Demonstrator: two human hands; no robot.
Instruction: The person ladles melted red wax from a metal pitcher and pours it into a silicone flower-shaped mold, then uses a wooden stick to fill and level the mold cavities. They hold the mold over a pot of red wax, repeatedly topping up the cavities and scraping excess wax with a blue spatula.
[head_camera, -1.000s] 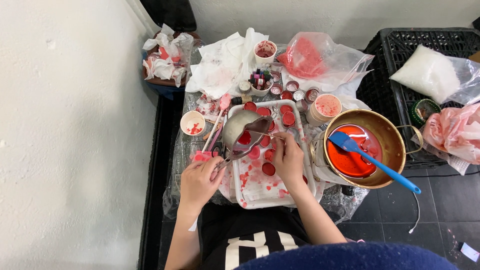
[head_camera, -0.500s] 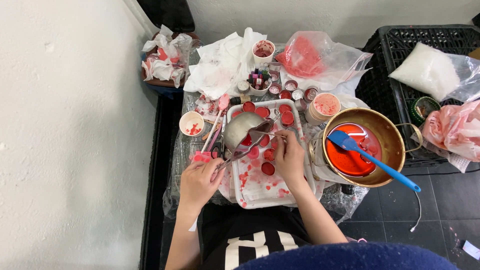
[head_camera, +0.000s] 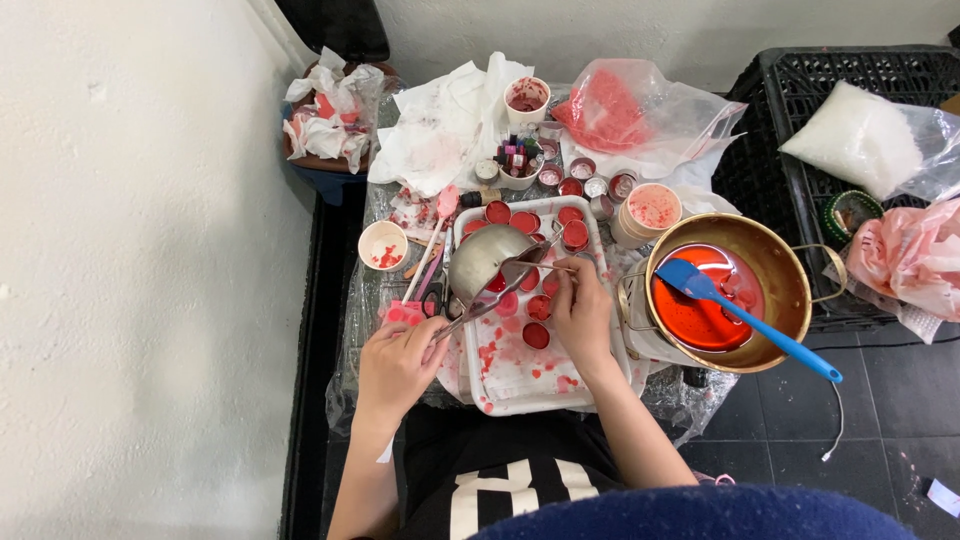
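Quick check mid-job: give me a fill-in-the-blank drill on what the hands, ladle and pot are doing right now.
1. The left hand grips the handle of a metal ____ tilted over the white tray.
2. The spatula lying in the brass pot is coloured ____.
3. The liquid in the pot is ____.
4. The right hand rests over the ____.

Missing words: ladle; blue; red; tray

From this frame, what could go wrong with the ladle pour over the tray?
The left hand tilts the ladle over small red-filled cups on the white tray, which is already splashed; more liquid could miss. The right hand sits close beneath and might get dripped on.
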